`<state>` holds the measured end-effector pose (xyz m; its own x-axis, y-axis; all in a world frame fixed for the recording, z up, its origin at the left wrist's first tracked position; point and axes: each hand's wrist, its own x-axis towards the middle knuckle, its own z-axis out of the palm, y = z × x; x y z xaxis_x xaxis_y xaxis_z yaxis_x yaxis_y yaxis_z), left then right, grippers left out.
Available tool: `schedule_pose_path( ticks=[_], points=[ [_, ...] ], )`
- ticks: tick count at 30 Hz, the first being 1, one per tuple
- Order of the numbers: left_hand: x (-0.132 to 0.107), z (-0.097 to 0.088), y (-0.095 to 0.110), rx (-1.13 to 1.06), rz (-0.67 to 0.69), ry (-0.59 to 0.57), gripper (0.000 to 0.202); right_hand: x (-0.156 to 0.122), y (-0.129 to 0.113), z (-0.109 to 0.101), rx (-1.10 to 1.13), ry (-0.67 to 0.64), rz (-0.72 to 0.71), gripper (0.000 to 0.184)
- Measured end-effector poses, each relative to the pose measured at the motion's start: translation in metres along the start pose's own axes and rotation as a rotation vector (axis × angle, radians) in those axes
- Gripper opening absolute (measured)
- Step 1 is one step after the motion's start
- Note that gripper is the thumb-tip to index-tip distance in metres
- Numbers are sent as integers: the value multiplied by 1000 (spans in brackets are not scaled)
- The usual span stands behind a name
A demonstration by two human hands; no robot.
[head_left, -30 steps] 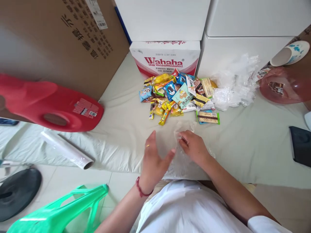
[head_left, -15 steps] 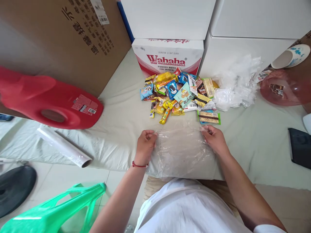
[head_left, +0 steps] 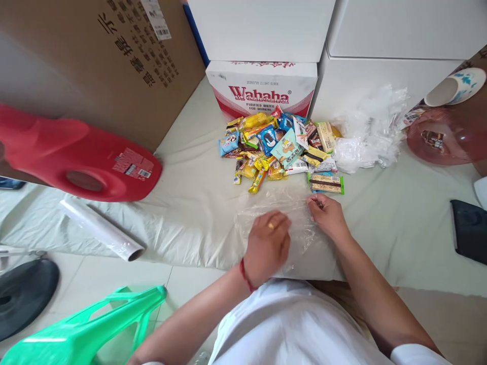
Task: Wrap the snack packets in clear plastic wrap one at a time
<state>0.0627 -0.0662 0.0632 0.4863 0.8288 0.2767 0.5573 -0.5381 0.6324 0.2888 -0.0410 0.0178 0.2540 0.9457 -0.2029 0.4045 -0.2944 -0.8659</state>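
A thin, wrinkled sheet of clear plastic film lies at the front edge of the cloth-covered surface. My right hand pinches its upper right corner between thumb and fingers. Over the middle of the film is my left hand, back upward, with a ring and a red bracelet. Its fingers bend down and are blurred, so whether they grip the film cannot be told. Just beyond the film sits a heap of small wrapped snacks, with a green-edged wafer packet nearest my right hand.
Behind the snacks stands a Wahaha water carton. Crumpled clear plastic and a pink transparent bowl are at right, near a black phone. A film roll and red jug lie left, above a green stool.
My left hand has left the film's upper left corner and moved right, over the film's middle. My right hand keeps its pinch and has shifted slightly left.
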Motion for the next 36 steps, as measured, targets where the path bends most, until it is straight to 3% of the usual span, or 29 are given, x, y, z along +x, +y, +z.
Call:
schedule_pose_path(
  ticks=[3, 6, 10, 13, 17, 19, 22, 25, 27, 29, 31, 34, 36],
  points=[
    [22, 20, -43, 172, -211, -62, 39, -5, 8, -9, -12, 27, 31, 27],
    [28, 27, -71, 275, -230, -110, 48, -12, 27, -26, -2, 44, 95, 30],
    [20, 28, -76, 374, -161, -135, 55, -11, 48, -62, -74, 135, 164, 34],
    [18, 30, -74, 415, -130, -162, 59, 6, 44, -85, -323, 251, 6, 33],
    [19, 28, -74, 424, -90, -203, 59, 44, 21, -88, -547, 34, -349, 53],
    [20, 25, -76, 422, -82, -218, 58, 59, 12, -84, -665, -83, -373, 61],
    [19, 20, -80, 425, -110, -206, 57, 66, 8, -87, -805, -147, -269, 60],
    [19, 18, -85, 428, -134, -182, 57, 52, 9, -105, -802, -19, -196, 54],
    [19, 19, -86, 425, -135, -177, 57, 34, 5, -115, -661, 169, -178, 56],
    [19, 20, -86, 427, -138, -177, 58, 11, -5, -112, -453, 264, -196, 62],
    [21, 20, -85, 432, -146, -182, 58, -14, -19, -93, -316, 133, -298, 61],
    [24, 19, -84, 429, -161, -195, 57, -45, -30, -50, -345, -337, -543, 53],
    [26, 17, -87, 412, -160, -200, 56, -62, -25, -30, -413, -593, -603, 52]
  ],
)
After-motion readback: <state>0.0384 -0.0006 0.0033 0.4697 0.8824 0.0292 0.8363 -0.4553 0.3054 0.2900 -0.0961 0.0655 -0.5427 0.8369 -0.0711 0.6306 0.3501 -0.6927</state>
